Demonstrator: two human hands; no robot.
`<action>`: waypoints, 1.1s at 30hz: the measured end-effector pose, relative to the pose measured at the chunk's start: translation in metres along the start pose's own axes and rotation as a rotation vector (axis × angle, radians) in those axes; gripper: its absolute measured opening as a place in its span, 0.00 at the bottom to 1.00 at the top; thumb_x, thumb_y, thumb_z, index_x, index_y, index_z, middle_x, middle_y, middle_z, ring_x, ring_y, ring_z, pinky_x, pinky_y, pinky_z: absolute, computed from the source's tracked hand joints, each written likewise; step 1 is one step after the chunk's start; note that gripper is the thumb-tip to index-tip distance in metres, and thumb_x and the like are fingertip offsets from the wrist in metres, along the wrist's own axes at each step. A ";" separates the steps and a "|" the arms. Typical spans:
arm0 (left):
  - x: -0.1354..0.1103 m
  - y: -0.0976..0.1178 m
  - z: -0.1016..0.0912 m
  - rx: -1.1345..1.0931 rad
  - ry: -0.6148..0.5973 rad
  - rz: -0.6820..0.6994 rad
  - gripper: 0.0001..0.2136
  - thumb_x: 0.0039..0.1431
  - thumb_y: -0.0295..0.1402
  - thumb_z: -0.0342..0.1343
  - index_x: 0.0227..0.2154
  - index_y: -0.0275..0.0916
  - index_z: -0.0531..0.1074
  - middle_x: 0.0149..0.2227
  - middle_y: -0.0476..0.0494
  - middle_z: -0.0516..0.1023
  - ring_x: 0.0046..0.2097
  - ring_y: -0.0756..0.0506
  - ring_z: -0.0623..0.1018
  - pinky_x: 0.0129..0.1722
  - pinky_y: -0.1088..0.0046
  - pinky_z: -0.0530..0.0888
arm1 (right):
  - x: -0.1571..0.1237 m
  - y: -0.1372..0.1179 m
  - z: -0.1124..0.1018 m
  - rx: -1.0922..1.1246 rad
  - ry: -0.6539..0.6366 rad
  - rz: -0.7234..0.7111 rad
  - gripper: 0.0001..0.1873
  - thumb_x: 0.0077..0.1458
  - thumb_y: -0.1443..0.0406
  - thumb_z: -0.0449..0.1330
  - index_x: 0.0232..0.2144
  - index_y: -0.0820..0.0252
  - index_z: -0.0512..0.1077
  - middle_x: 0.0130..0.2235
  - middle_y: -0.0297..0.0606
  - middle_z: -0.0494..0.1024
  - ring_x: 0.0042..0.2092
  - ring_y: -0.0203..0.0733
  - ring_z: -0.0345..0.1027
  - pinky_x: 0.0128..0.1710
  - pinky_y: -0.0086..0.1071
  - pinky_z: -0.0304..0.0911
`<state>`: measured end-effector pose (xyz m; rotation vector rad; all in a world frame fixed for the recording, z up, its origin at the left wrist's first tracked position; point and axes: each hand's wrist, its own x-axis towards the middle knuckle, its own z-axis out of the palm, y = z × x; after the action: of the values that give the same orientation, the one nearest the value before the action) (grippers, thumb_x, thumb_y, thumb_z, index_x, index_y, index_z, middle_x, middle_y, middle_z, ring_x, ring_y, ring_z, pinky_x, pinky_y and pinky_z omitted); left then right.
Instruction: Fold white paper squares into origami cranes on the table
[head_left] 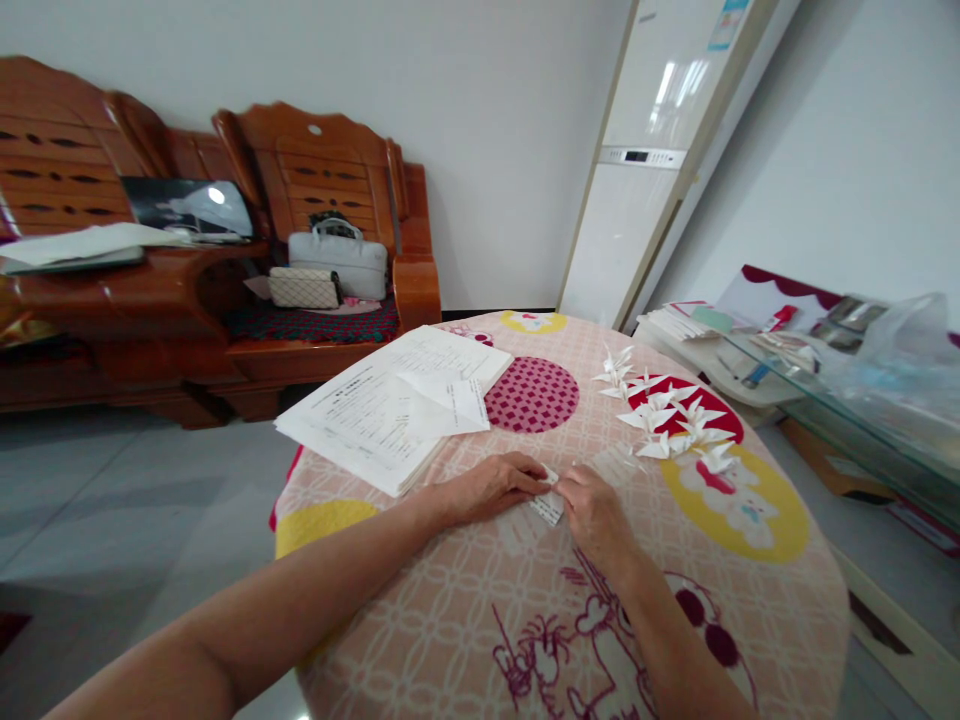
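A small folded piece of printed paper (548, 508) lies on the tablecloth between my hands. My left hand (499, 487) presses its fingers on the paper's left side. From the right, my right hand (596, 515) pinches the paper's edge, thumb and finger close to the left fingertips. Part of the paper is hidden under the fingers. Several white folded paper cranes (675, 415) stand grouped to the right, beyond my right hand. Left of them, past my left hand, a thick stack of printed sheets (375, 400) has a loose, creased piece of paper (444, 402) on top.
The round table wears a patterned tablecloth (450, 620). To its right, a glass shelf (832, 395) holds papers and a plastic bag (907, 350). Wooden chairs (322, 160) with bags on one seat stand behind left; a tall white air conditioner (630, 200) stands at the back.
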<state>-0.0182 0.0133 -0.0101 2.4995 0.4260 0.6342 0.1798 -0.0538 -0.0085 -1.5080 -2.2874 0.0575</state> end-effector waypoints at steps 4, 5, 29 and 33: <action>-0.006 -0.002 0.001 0.022 -0.006 0.013 0.15 0.64 0.27 0.48 0.48 0.46 0.75 0.51 0.39 0.76 0.53 0.45 0.75 0.52 0.69 0.70 | -0.006 -0.001 -0.004 0.063 -0.078 -0.054 0.17 0.54 0.78 0.49 0.31 0.62 0.76 0.34 0.41 0.73 0.40 0.41 0.64 0.40 0.31 0.59; -0.008 -0.003 0.001 0.038 -0.016 0.018 0.16 0.64 0.27 0.48 0.49 0.46 0.75 0.52 0.40 0.75 0.54 0.45 0.74 0.53 0.68 0.70 | -0.008 -0.001 -0.006 0.067 -0.091 -0.061 0.17 0.54 0.78 0.49 0.33 0.61 0.76 0.35 0.41 0.74 0.40 0.41 0.64 0.41 0.31 0.59; -0.008 -0.002 -0.004 0.251 -0.115 0.083 0.19 0.66 0.30 0.44 0.58 0.42 0.66 0.59 0.39 0.69 0.59 0.41 0.68 0.61 0.62 0.62 | -0.040 0.012 0.004 0.293 0.048 -0.077 0.24 0.47 0.78 0.49 0.36 0.58 0.81 0.51 0.48 0.74 0.53 0.47 0.68 0.52 0.43 0.65; -0.011 -0.002 -0.008 0.285 -0.181 0.134 0.19 0.65 0.36 0.47 0.58 0.45 0.67 0.62 0.36 0.63 0.62 0.38 0.65 0.61 0.59 0.61 | -0.040 0.013 0.008 0.339 0.087 -0.045 0.23 0.49 0.78 0.49 0.38 0.60 0.79 0.50 0.47 0.75 0.53 0.44 0.68 0.53 0.41 0.65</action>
<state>-0.0316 0.0133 -0.0090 2.8463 0.2995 0.4150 0.2019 -0.0830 -0.0310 -1.2594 -2.1135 0.3417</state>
